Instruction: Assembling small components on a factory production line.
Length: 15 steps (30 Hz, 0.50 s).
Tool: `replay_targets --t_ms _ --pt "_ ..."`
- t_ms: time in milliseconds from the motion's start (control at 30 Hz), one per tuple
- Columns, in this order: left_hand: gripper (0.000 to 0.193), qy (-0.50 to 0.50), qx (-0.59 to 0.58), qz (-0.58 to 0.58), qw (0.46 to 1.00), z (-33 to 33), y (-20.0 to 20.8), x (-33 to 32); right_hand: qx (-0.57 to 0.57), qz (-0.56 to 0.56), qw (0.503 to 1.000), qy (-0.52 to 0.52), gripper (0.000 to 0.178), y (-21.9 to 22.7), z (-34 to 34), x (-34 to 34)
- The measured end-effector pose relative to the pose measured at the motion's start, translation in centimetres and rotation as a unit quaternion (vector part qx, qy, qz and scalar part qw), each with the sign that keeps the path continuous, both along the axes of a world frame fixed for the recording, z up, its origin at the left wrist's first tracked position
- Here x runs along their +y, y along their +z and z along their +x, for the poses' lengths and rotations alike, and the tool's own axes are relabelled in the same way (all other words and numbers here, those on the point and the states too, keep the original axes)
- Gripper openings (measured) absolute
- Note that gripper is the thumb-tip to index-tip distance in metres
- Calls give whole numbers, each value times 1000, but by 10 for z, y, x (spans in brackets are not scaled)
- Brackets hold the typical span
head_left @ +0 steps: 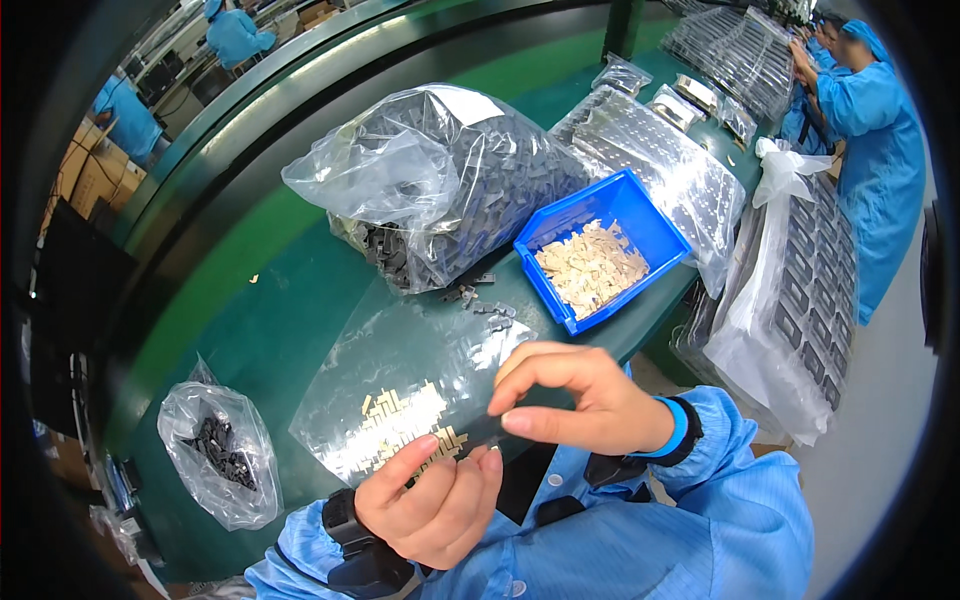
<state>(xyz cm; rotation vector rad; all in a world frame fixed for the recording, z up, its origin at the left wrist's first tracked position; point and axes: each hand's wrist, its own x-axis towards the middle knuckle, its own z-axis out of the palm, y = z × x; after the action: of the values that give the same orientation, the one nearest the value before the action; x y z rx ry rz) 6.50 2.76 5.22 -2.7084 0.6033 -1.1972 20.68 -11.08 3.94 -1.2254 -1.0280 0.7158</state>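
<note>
My left hand (430,505) is closed, its fingers curled in at the near edge of a clear plastic sheet. Anything in its fingers is too small or hidden to make out. Just right of it hovers my right hand (590,400), thumb and forefinger brought together in a pinch; I cannot make out what lies between the tips. Small cream-coloured pieces (390,415) lie spread on the clear plastic sheet (400,345), just beyond my left hand. Several small dark plastic parts (490,310) rest at the sheet's far edge.
A large clear bag (490,170) of dark parts stands at the back. Beside it sits a blue bin (665,240) of cream pieces. A small bag (225,460) of black parts lies left on the green table (270,330). Wrapped trays (790,290) stand right, near co-workers (875,150).
</note>
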Motion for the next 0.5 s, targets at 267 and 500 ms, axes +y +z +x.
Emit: replay_targets --t_ms 267,500 --pt "13 -12 -7 -1 1000 7 -1 -2 9 -9 1000 -7 9 0 -6 -3" --pt "39 28 238 -250 938 55 -17 16 -113 72 934 -330 5 7 15 -18"
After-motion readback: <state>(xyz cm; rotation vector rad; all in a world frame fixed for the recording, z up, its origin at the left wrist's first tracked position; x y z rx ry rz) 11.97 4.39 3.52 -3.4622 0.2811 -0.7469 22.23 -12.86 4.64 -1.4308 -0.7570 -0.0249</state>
